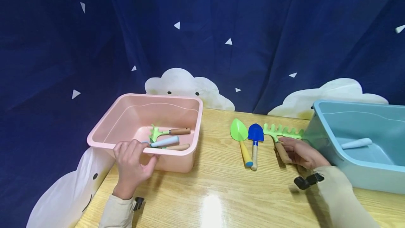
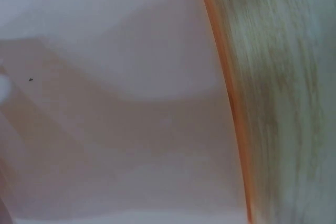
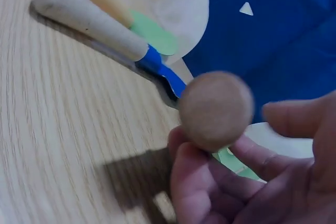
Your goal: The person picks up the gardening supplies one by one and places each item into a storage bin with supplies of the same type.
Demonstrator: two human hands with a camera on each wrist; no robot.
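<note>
My left hand [image 1: 133,161] grips the near rim of a pink bin [image 1: 104,146], fingers over the edge and thumb outside. Inside lie a small green rake [image 1: 155,133] with a brown handle, a pale blue handle [image 1: 165,141] and a light wooden handle [image 1: 177,147]. My right hand [image 1: 302,153] has its fingers curled round the wooden handle of a green rake [image 1: 282,152], thumb apart from it; the handle's round end [image 3: 216,111] faces the right wrist camera. Another green toothed head [image 1: 293,133] shows just beyond this hand, its handle hidden.
Left of the held rake lie a blue shovel [image 1: 256,133] and a green trowel [image 1: 238,130] with a yellow handle. A blue bin [image 1: 329,143] stands at the right, a pale handle [image 1: 357,143] inside. A dark blue curtain [image 1: 202,45] hangs behind the wooden table [image 1: 246,200].
</note>
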